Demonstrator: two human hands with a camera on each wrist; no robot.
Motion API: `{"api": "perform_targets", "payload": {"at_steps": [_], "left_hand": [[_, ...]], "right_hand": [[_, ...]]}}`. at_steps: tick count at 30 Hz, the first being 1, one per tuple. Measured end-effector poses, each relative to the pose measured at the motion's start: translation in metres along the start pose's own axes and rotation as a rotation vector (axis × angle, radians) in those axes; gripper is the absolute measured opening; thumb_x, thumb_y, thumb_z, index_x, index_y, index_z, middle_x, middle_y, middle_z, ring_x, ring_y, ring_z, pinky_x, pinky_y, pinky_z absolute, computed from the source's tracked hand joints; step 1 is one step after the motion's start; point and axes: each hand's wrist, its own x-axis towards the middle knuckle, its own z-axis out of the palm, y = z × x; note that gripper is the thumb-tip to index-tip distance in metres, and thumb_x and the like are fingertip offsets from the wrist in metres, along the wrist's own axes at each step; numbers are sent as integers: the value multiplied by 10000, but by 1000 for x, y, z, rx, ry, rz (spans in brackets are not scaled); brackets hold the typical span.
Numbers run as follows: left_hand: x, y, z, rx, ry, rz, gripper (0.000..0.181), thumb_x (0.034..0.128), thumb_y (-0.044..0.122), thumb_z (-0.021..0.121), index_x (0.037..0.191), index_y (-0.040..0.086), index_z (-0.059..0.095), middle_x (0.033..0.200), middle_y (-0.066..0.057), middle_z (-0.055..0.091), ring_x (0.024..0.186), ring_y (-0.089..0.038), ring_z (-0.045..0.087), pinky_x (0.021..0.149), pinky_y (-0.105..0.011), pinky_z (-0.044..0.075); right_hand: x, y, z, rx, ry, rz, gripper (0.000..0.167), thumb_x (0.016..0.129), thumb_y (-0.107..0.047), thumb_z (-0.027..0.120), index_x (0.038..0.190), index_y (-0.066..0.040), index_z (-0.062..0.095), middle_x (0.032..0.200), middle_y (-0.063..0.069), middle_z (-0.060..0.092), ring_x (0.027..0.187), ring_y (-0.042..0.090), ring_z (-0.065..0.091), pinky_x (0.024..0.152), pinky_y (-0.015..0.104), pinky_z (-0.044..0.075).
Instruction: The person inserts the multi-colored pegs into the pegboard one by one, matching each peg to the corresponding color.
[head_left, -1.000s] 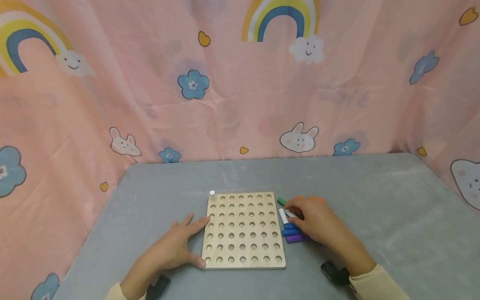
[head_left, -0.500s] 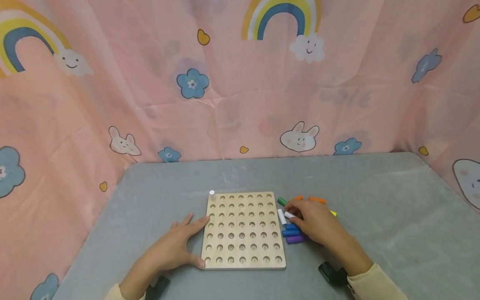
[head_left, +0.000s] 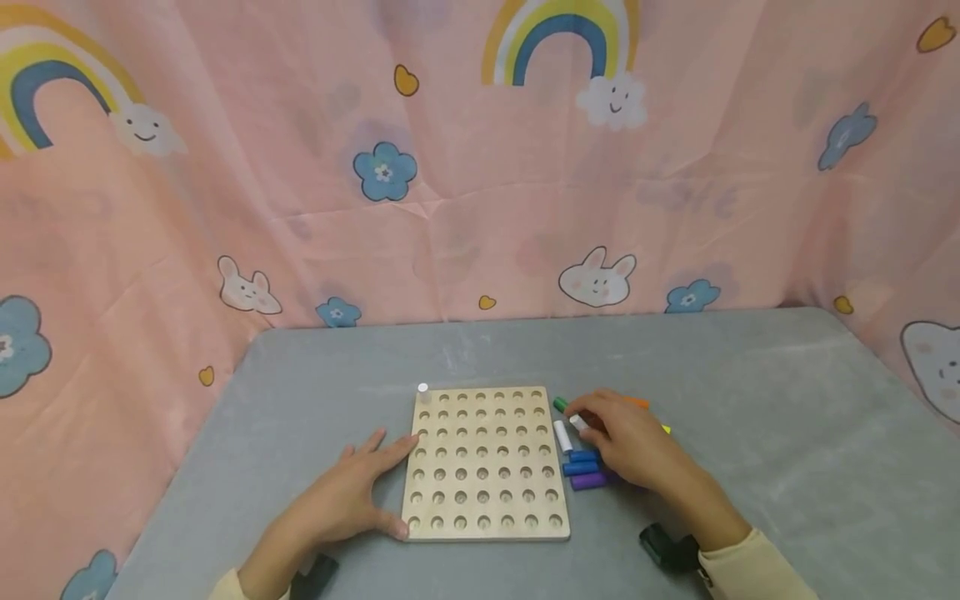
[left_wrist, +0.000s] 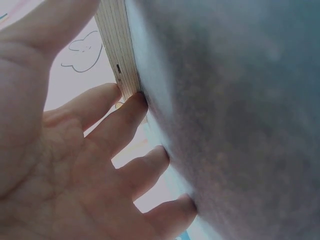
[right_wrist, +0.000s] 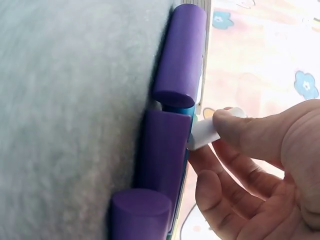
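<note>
A square wooden board (head_left: 492,441) with rows of round holes lies on the table. One white peg (head_left: 423,393) stands upright in its far-left corner hole. Along the left edge, my left hand (head_left: 341,500) touches the board with index finger and thumb spread apart; the left wrist view shows fingertips at the board's side (left_wrist: 120,50). My right hand (head_left: 637,446) pinches a white peg (right_wrist: 206,132) between thumb and fingers, just right of the board. Beneath and around that hand lie another white peg (head_left: 562,436), blue pegs (head_left: 581,469) and purple pegs (right_wrist: 181,55), partly hidden by it.
A green peg (head_left: 560,405) lies by the board's right edge. Beyond the right hand show an orange peg (head_left: 637,402) and a yellow peg (head_left: 666,430). A pink patterned curtain (head_left: 465,250) hangs behind the grey table (head_left: 750,392).
My right hand has tipped the white peg up slightly from its place among the other pegs. My left hand stays at the board's edge.
</note>
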Motion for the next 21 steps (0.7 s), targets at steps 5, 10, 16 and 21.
{"api": "perform_targets", "payload": {"at_steps": [5,10,16,21], "left_hand": [[-2,0,2,11,-6,-22,1146,492,436,924,1514,261,438,1575,-57,427,1523,-389,230,1201,-672,139],[-2,0,3,53,2,-10,1133,505,468,918,1513,272,439,1568,-23,441,1515,-382,259,1191,-668,193],[-2,0,3,121,30,39,1127,514,523,889,1512,253,441,1550,-12,468,1490,-406,307,1151,-688,263],[-2,1,3,155,55,35,1130,495,545,870,1505,258,452,1539,1,483,1476,-417,330,1136,-686,295]], "right_hand": [[-1,1,2,30,8,21,190,924,-101,691,1103,-165,679,1083,18,680,911,139,624,820,411,568],[-1,0,1,28,0,50,186,921,-146,710,1102,-169,677,1069,2,698,917,137,652,844,437,578],[-1,0,-1,21,-7,55,192,917,-156,716,1105,-161,680,1029,-5,704,895,129,650,826,426,572],[0,-3,-1,39,-26,42,187,913,-148,717,1096,-164,682,989,-26,696,876,106,639,795,393,562]]}}
